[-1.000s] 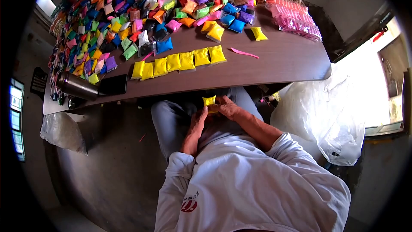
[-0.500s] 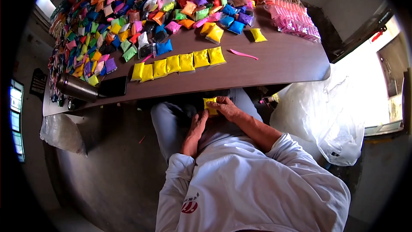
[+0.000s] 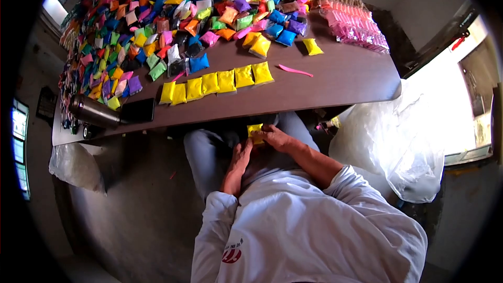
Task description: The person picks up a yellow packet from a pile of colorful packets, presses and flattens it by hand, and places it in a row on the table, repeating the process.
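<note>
A small yellow packet (image 3: 254, 129) is held between my two hands above my lap, below the table's front edge. My left hand (image 3: 242, 152) grips its lower left side, fingers closed. My right hand (image 3: 273, 137) has its fingers closed on the packet's right side. On the table (image 3: 335, 86) in front of me lies a row of several yellow packets (image 3: 226, 81), side by side. A pink plastic tool (image 3: 295, 71) rests to the right of the row, with a single yellow packet (image 3: 313, 47) beyond it.
A large heap of coloured packets (image 3: 209, 13) covers the back and left. Stacked pink packets (image 3: 356, 26) stand back right. A metal flask (image 3: 94, 111) and a black phone (image 3: 138, 110) lie front left. Clear plastic bags (image 3: 390, 141) hang at the right.
The view has shifted slightly. Both hands still hold the yellow packet, which shows a little more above the fingers.
</note>
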The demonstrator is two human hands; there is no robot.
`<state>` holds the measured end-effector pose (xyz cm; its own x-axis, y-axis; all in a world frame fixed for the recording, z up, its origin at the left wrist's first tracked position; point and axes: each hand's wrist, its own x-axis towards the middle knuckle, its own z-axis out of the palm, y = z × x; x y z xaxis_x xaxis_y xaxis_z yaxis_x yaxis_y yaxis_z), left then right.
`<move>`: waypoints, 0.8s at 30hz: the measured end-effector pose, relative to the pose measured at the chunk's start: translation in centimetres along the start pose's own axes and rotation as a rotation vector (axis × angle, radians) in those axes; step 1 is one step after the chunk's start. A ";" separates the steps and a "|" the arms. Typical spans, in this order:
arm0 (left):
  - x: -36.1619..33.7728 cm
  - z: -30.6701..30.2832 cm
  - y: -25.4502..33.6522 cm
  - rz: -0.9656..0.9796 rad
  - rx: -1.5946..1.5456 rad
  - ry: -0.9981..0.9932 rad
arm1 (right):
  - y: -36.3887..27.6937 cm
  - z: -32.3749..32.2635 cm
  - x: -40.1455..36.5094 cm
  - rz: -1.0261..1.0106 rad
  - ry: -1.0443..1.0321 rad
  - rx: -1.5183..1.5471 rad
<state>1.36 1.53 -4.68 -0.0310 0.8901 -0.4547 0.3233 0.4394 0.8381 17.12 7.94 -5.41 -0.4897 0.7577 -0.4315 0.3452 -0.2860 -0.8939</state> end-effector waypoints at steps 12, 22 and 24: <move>0.8 0.6 -1.0 0.084 -0.130 -0.060 | -1.3 1.0 -2.3 -0.399 0.258 -0.076; 3.1 1.9 -4.0 0.062 -0.189 -0.020 | -11.0 -8.4 -6.8 -0.828 0.842 -0.499; 4.2 1.9 -5.6 0.083 -0.098 -0.012 | -10.5 -11.2 -4.7 -0.804 0.866 -0.521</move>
<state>1.25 2.56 -11.87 0.0036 0.9227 -0.3855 0.2301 0.3743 0.8983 24.73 13.96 7.29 -0.0964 0.7969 0.5964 0.5636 0.5376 -0.6272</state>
